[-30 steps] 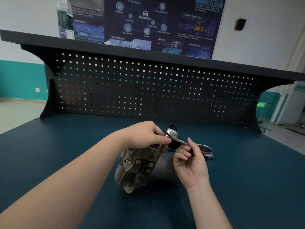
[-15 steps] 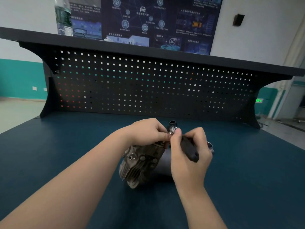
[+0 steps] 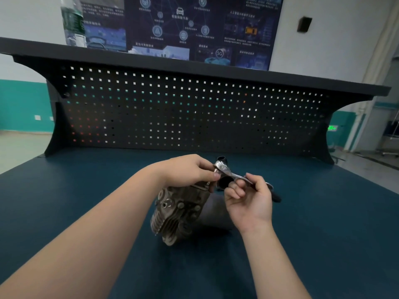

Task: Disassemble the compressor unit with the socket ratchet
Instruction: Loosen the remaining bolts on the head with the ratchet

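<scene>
Compressor unit (image 3: 179, 210) is seen lying on the blue bench top (image 3: 323, 244) at lower centre of the frame, finned end toward the camera; socket ratchet (image 3: 233, 174) is set at the unit's upper end, just above centre; ratchet head is pinched by the left hand (image 3: 190, 170) between thumb and fingers; chrome handle is held by curled fingers of the right hand (image 3: 248, 195); whether the socket is seated on a bolt cannot be told, being hidden by the fingers; step judged as loosening a fastener; head should be kept pressed square on the bolt while the handle is swung in short arcs, or slipping is likely; counted: one compressor unit, one ratchet, two hands, one water bottle (image 3: 72, 22) at upper left on the shelf (image 3: 259, 77), one pegboard (image 3: 194, 113) across the middle.
</scene>
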`<state>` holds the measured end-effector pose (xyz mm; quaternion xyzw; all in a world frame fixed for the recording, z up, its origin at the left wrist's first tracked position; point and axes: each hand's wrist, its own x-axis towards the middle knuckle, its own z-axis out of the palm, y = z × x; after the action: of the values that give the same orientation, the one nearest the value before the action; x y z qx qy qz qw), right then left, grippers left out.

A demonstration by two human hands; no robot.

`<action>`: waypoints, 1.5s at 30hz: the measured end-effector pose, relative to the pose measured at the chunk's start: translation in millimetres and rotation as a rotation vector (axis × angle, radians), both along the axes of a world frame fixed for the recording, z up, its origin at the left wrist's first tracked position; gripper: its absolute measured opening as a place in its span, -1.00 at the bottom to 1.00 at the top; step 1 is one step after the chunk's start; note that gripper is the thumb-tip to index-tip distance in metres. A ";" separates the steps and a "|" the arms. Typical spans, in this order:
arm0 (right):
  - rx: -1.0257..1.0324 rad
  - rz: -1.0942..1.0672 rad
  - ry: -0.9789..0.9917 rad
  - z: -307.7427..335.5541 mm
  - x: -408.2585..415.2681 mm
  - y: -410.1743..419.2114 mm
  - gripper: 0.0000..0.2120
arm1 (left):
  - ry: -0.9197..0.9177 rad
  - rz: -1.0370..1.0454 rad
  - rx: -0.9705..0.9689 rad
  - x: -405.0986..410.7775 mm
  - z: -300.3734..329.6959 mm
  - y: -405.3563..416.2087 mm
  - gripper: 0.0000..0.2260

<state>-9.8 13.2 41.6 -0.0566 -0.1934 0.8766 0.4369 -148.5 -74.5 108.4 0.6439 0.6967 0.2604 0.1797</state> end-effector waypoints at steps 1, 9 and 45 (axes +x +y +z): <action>-0.018 0.032 0.005 0.0 0.8 1.8 -0.82 | -0.004 0.001 -0.002 0.9 0.3 -0.3 -0.75; 1.204 -1.203 -0.505 -4.7 3.9 -30.6 -0.73 | 0.038 0.049 -0.006 3.2 -1.8 1.5 -0.82; 1.163 -1.136 -0.604 12.2 -5.7 -23.0 -0.71 | 0.003 0.073 0.024 3.8 -3.3 2.1 -0.77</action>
<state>-15.5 -9.8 53.8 -0.1425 -0.6611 0.2350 0.6982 -144.7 -72.4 105.1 0.6207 0.7166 0.2743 0.1613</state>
